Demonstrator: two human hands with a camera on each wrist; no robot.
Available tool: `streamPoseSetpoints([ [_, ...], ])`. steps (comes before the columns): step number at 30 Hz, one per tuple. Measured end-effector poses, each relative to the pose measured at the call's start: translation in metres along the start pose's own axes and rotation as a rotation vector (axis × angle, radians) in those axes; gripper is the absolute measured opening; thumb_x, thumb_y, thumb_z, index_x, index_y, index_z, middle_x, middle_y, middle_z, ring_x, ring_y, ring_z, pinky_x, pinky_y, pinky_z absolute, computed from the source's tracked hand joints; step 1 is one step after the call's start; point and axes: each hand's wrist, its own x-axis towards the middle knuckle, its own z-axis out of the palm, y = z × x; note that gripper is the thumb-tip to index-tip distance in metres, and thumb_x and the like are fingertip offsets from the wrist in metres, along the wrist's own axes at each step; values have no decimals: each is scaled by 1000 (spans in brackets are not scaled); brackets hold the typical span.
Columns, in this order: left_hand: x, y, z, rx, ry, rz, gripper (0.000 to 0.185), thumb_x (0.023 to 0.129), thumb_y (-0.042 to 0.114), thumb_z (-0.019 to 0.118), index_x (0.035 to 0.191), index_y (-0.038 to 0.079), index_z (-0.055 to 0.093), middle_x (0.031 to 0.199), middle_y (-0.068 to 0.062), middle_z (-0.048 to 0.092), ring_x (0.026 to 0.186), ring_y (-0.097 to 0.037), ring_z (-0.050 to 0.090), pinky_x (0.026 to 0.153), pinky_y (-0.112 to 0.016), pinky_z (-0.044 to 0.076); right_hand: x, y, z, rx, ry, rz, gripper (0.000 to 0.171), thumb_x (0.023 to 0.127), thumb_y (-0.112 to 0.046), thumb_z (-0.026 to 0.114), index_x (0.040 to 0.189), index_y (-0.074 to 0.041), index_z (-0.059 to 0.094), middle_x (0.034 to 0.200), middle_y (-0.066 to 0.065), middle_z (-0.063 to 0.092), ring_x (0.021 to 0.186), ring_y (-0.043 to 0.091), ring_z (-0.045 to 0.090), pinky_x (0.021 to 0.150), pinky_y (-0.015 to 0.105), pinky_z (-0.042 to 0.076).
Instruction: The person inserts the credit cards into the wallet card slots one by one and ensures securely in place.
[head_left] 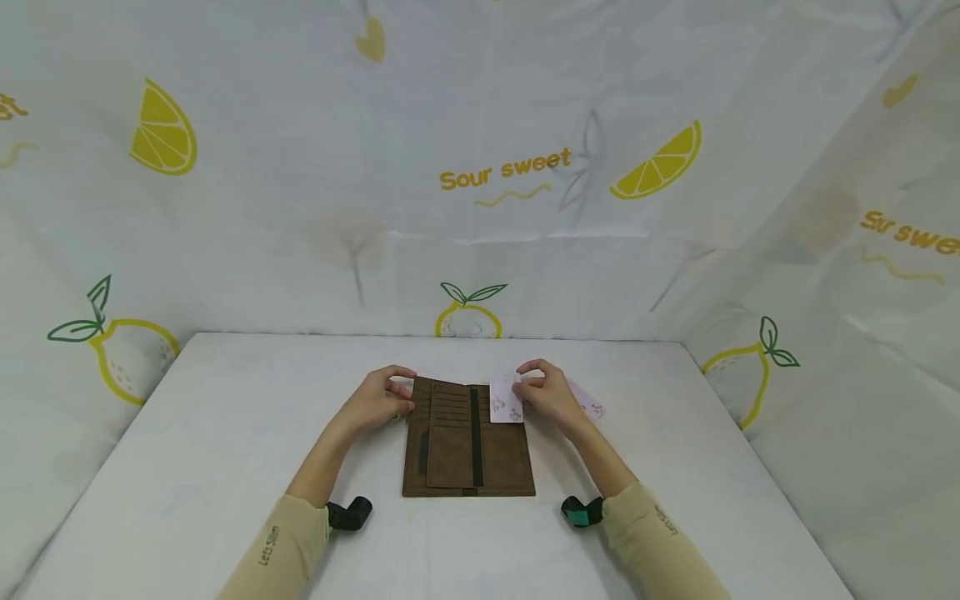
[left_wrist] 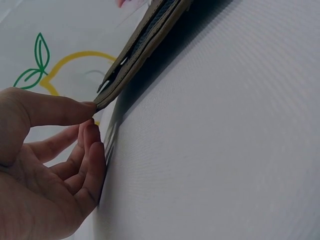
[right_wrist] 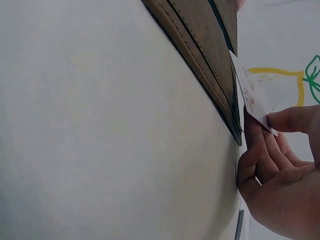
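Wallet lies open at tabletop centre, long axis running near-to-far edge. Left hand pinches wallet's far-left corner. Right hand pinches card over far-right part, nearest card slots. Second card on tabletop just right of that hand.

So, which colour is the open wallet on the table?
The wallet is brown, with a dark strip; clearest in the head view.
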Motion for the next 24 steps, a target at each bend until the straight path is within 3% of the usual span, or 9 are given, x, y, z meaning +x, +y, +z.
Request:
streamPoseSetpoints([
  [5, -1, 1, 0, 2, -4, 14, 55, 91, -2, 75, 144, -5, 60, 101, -15, 71, 85, -18, 62, 73, -29, 49, -1, 0, 1, -8, -13, -7, 37, 98, -7, 70, 131, 4, 59, 75, -3, 68, 63, 9, 52, 61, 23, 44],
  [20, -1, 1, 0, 3, 11, -15, 54, 92, -2, 74, 144, -3, 59, 102, -14, 70, 83, -18, 61, 73, -30, 49, -1, 5, 5, -48, -51, -31, 34, 96, -6, 72, 127, 3, 61, 89, 12, 80, 69, 11, 58, 62, 24, 47],
  [24, -1, 1, 1, 2, 10, -9, 54, 92, -2, 74, 144, -4, 59, 101, -14, 71, 84, -18, 61, 73, -29, 49, -3, 4, 5, -53, -64, -32, 33, 96, -6, 72, 126, 3, 60, 83, 7, 77, 68, 11, 56, 62, 24, 45],
])
